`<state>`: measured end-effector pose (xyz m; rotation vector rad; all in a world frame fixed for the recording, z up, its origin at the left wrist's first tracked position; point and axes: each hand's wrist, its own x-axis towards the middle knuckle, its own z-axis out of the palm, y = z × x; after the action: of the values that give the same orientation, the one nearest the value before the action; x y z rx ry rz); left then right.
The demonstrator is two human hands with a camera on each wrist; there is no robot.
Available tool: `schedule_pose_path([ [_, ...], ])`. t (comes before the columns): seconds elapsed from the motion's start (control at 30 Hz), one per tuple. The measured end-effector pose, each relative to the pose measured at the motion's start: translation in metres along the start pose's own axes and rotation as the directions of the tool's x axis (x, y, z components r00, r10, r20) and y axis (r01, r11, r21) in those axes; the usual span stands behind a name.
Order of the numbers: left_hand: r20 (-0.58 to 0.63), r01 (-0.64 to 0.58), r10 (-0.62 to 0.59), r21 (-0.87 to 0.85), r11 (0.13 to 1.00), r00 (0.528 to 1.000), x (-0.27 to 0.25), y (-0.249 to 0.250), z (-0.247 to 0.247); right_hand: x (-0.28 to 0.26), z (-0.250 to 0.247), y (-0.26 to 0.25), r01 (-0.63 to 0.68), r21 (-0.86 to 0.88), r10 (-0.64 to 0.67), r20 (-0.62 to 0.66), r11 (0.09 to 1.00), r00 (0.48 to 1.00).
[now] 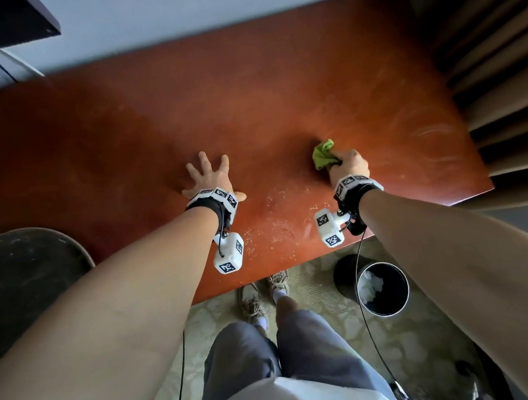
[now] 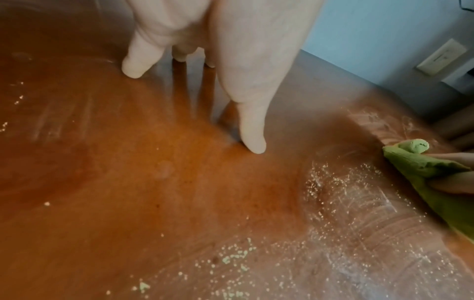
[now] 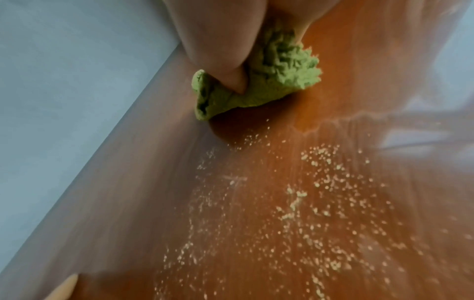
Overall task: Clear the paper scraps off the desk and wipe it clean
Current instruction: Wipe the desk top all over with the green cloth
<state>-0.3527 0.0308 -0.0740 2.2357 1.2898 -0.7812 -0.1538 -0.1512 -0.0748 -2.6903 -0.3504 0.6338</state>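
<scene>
A reddish-brown wooden desk point(image 1: 251, 102) fills the head view. My right hand point(image 1: 348, 161) grips a bunched green cloth point(image 1: 324, 154) point(image 3: 259, 87) and presses it on the desk right of centre; the cloth also shows at the right edge of the left wrist view point(image 2: 425, 168). My left hand point(image 1: 208, 175) lies flat on the desk with fingers spread, its fingertips point(image 2: 252, 142) touching the wood. Fine pale crumbs and smears point(image 1: 276, 220) point(image 3: 320, 192) point(image 2: 333, 223) speckle the desk between my wrists and the near edge.
A black waste bin point(image 1: 383, 288) with white paper inside stands on the floor below the desk's near right edge. A dark round chair seat point(image 1: 28, 279) is at the left. Curtains point(image 1: 500, 65) hang at the right. A wall runs behind the desk.
</scene>
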Motion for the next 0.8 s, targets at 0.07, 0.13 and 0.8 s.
schedule_pose_path([
  [0.07,-0.004,0.003,-0.003,-0.002,1.000,1.000,0.001,0.001,0.000,-0.010,0.008,-0.014,0.111,-0.067,-0.108,0.046,0.992,0.993],
  [0.13,-0.006,0.001,-0.001,-0.009,1.000,1.000,0.000,0.002,0.000,-0.030,0.024,-0.027,0.301,-0.114,-0.287,0.127,0.947,0.950],
  [0.8,0.009,0.035,-0.035,0.005,0.999,0.999,-0.011,0.016,0.009,0.014,-0.028,0.036,0.013,0.121,0.001,-0.112,0.993,0.994],
])
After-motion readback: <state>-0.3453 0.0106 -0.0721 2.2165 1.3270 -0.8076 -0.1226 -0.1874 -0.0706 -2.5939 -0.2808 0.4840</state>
